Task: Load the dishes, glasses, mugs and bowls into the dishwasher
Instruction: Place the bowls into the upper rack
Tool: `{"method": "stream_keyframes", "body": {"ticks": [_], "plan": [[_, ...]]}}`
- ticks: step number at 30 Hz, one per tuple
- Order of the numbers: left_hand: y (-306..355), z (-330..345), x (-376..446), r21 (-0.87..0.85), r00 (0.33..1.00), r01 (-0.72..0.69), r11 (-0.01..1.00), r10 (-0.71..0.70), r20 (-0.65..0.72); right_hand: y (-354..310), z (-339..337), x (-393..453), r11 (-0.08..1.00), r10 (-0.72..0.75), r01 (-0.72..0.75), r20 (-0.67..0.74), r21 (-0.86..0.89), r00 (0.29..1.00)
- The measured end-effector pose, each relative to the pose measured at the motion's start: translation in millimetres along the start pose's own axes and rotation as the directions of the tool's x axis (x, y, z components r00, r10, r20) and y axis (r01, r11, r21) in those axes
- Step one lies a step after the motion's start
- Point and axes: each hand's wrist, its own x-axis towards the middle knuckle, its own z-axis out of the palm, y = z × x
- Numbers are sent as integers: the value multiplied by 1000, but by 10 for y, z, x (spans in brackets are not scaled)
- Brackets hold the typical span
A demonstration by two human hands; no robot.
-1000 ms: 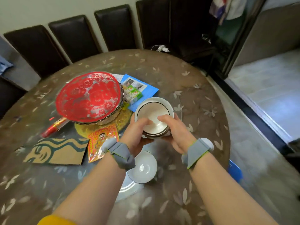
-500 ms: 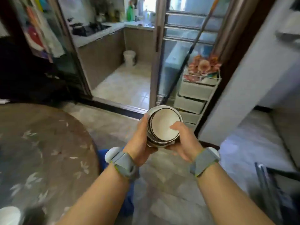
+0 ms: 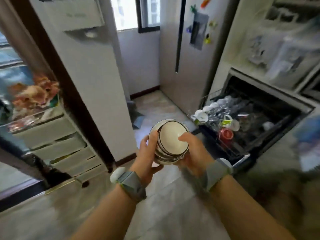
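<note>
A stack of white bowls with dark rims is carried in front of me at chest height. My left hand cups the stack's left side and bottom, its thumb on the rim. My right hand grips the right side, thumb lying over the top bowl's rim. To the right the dishwasher stands open, and its pulled-out rack holds white mugs, glasses and a red cup. The stack is left of the rack and apart from it.
A white drawer trolley with artificial flowers on top stands at the left beside a dark door frame. A tall fridge stands ahead at the end of a tiled floor passage. A counter edge runs above the dishwasher.
The view has swung from the dining table round to the right, past the kitchen doorway, to the open dishwasher. Both hands keep the same hold on the bowl stack, lifted off the table.
</note>
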Motion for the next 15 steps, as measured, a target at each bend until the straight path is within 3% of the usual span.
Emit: {"method": "stream_keyframes", "body": {"ticks": [2, 5, 10, 12, 15], "plan": [[111, 291, 344, -29, 998, 52, 998, -51, 39, -191, -324, 250, 999, 33, -32, -51, 10, 998], [366, 892, 980, 78, 980, 116, 990, -127, 153, -583, -846, 637, 998, 31, -22, -142, 63, 989], [568, 1355, 1751, 152, 926, 112, 982, -158, 344, -863, -1258, 1205, 993, 33, -4, -232, 121, 972], [695, 1564, 2248, 117, 881, 128, 985, -167, 443, -1117, -1389, 1511, 997, 1, 24, -311, 79, 950], [849, 1852, 3054, 135, 758, 225, 965, -260, 598, -1526, -1549, 2046, 999, -50, 54, -476, -5, 878]]}}
